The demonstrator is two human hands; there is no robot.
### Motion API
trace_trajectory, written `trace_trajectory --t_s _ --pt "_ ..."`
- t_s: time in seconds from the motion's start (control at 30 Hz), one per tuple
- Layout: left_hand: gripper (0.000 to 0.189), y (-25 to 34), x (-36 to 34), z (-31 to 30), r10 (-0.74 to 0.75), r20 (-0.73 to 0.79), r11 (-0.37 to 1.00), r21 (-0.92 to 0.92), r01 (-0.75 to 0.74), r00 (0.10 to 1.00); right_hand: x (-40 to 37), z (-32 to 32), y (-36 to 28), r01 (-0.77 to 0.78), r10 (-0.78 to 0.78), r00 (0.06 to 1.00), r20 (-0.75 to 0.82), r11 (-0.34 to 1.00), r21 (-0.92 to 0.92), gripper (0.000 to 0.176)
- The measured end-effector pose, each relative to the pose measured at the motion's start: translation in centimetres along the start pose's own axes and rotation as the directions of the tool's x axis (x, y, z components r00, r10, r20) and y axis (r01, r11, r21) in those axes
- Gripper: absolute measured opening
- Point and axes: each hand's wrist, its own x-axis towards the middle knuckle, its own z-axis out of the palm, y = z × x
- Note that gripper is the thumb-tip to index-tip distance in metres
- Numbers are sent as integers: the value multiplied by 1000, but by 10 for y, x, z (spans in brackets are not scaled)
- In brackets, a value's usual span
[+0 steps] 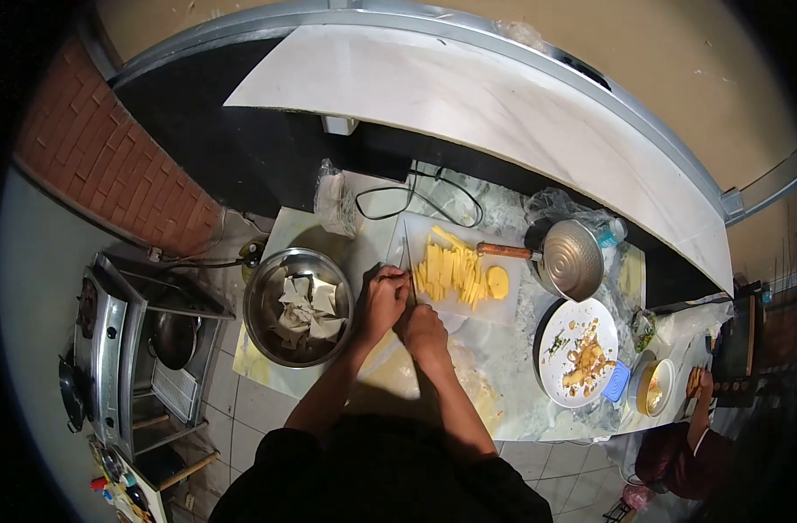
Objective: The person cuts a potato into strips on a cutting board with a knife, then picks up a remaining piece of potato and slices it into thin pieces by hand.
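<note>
My right hand (426,333) is closed round the handle of a knife (407,247), whose thin blade points away from me over the left end of a white cutting board (472,312). Beside the blade, on its left, my left hand (386,301) has its fingers curled together; whatever they pinch is hidden. Yellow strips (451,266), which look like cut potato, lie heaped on the board right of the knife. A round yellow slice (498,282) rests at the heap's right. Left of my hands stands a steel bowl (252,307) with pale folded pieces (315,307) in it.
A saucepan (573,260) with a wooden handle overlaps the board's right side. Nearer me is a white plate (552,383) of peelings. A black cable (420,193) and plastic-wrapped package (335,200) lie behind. Another person's arm (700,410) shows far right; a stove (111,349) stands left.
</note>
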Motion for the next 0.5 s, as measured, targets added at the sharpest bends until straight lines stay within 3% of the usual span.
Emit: trace_trajectory --t_s 0.23,0.5 --pt "14 -8 0 5 41 -13 999 19 -41 999 2 9 5 40 -44 998 -47 997 -73 28" --pt "13 -19 -1 15 -4 -9 998 -61 3 1000 7 31 19 129 -128 983 -130 992 -2 25"
